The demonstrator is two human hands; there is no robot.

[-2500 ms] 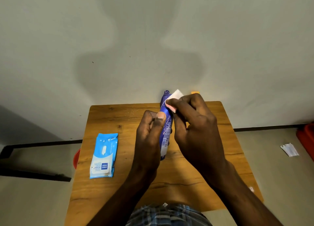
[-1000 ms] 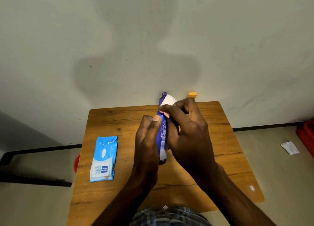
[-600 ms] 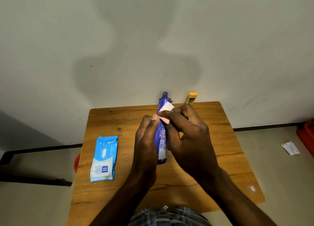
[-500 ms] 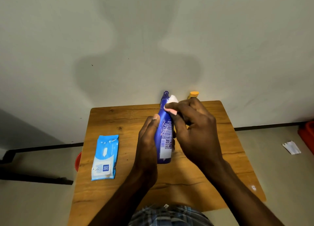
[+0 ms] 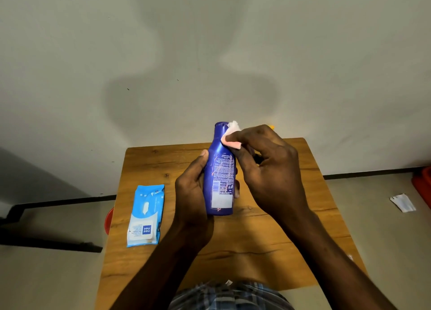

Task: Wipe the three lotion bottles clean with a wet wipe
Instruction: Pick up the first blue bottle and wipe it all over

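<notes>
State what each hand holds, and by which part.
The left hand grips the blue lotion bottle around its lower body. The right hand pinches a wet wipe against the bottle's neck.

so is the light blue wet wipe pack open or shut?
Shut: light blue wet wipe pack lies flat on the wooden table, white flap down, no wipe protruding.

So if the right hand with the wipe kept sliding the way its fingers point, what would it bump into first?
The right hand points its fingertips left, already pressing the wet wipe against the neck of the blue lotion bottle. So the bottle comes first. Beyond it, probably just open air in front of the wall, though depth is unclear.
</notes>
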